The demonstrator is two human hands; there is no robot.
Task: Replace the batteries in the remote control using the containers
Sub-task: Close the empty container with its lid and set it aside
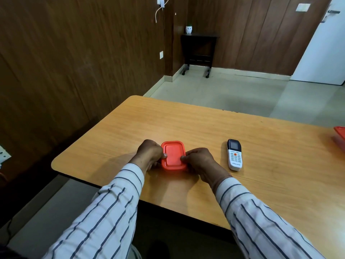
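Fingers (164, 156) of both hands clamped on red-lidded container (173, 155), remote (234, 155) just beside (second container (340, 134) far right).

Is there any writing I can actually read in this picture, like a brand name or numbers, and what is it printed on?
"VOLTAS": printed near the bottom end of the white remote control lying on the table.
Markings on the remote's buttons: too small to read.
Remote's small screen: dark, nothing legible on it.
Orange container lid between the left hand and right hand: no text visible.
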